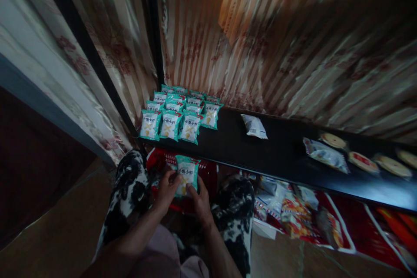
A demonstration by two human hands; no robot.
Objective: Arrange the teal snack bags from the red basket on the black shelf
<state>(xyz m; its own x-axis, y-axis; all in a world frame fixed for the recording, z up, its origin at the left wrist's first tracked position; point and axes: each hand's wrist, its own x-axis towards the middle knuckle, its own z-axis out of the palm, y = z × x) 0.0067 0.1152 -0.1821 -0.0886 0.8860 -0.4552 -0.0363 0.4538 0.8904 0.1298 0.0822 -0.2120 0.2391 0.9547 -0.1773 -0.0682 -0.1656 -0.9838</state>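
Note:
Between my knees, a teal-and-white snack packet (187,173) is held upright with its printed front towards me. My left hand (168,187) grips its left side, and my right hand (199,195) grips the lower right with the thumb across the front. Below the packet is a red plastic basket (208,180), its contents mostly hidden by my hands. Just beyond, several matching teal packets (170,125) stand in rows at the left end of a black shelf (224,143).
A white packet (255,126) lies mid-shelf. Farther right are a clear-wrapped packet (325,154) and several round wrapped biscuits (363,162). Red trays of snack bags (295,213) sit below the shelf. A black upright post (153,26) and pleated curtain (195,52) bound the back.

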